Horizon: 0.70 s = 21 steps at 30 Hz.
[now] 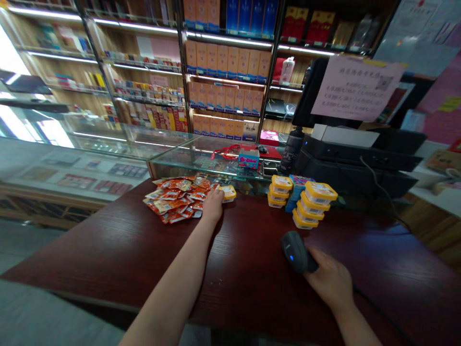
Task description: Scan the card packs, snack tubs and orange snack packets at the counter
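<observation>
My left hand reaches across the dark wooden counter, its fingers closed on a small yellow-lidded tub. Right beside it lies a loose pile of orange-red snack packets. A black barcode scanner with a blue light is gripped in my right hand, held above the counter with its head pointing forward and left. Beyond the scanner stand two stacks of yellow-lidded tubs, a nearer stack and a farther stack. Between those stacks is a pile of blue packs.
Behind the counter runs a glass display case with a small blue and pink box on top. A monitor bearing a pink paper sign and black machines stand at the right. The scanner's cable trails lower right. Stocked shelves line the back.
</observation>
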Motion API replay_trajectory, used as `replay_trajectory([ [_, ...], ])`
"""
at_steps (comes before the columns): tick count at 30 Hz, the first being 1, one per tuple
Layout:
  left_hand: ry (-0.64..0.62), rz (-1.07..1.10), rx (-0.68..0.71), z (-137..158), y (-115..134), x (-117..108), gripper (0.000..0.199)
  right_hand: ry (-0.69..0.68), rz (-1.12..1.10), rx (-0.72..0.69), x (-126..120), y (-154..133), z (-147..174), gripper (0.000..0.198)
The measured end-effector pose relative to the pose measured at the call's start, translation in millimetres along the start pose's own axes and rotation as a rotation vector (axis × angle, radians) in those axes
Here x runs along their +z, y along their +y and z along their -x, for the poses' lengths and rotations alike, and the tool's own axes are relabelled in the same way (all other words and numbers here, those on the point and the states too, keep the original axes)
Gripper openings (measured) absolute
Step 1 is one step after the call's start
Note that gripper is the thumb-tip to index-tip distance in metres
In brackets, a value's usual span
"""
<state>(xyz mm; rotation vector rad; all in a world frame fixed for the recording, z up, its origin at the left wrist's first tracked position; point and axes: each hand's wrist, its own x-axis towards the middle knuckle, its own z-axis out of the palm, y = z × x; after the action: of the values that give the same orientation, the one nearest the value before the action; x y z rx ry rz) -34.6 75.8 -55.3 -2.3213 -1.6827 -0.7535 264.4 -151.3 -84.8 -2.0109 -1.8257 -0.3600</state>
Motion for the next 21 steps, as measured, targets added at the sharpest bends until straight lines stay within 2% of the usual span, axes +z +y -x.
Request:
replay_trajectory([
  [6, 0.008, 0.022, 0.011, 2, 8, -1, 0.022, -0.067, -0.032, 0.017, 1, 0, 0, 0.029],
  [10, 0.045, 0.192, -0.026, 11, 17, 1, 0.015, -0.111, -0.026, 0.010, -5, -7, -4, 0.033],
  [13, 0.057, 0.306, -0.054, 18, 22, 2, 0.012, -0.173, -0.046, 0.065, -13, -17, -11, 0.030],
  [16, 0.075, 0.374, -0.048, 20, 24, 3, 0.008, -0.248, -0.259, 0.137, -20, -30, -24, 0.020],
  [19, 0.105, 0.406, -0.032, 21, 25, 3, 0.008, -0.281, -0.706, 0.108, -22, -43, -37, 0.034],
  [21, 0.114, 0.406, -0.022, 22, 25, 2, 0.008, -0.317, -0.839, 0.084, -23, -53, -44, 0.039],
])
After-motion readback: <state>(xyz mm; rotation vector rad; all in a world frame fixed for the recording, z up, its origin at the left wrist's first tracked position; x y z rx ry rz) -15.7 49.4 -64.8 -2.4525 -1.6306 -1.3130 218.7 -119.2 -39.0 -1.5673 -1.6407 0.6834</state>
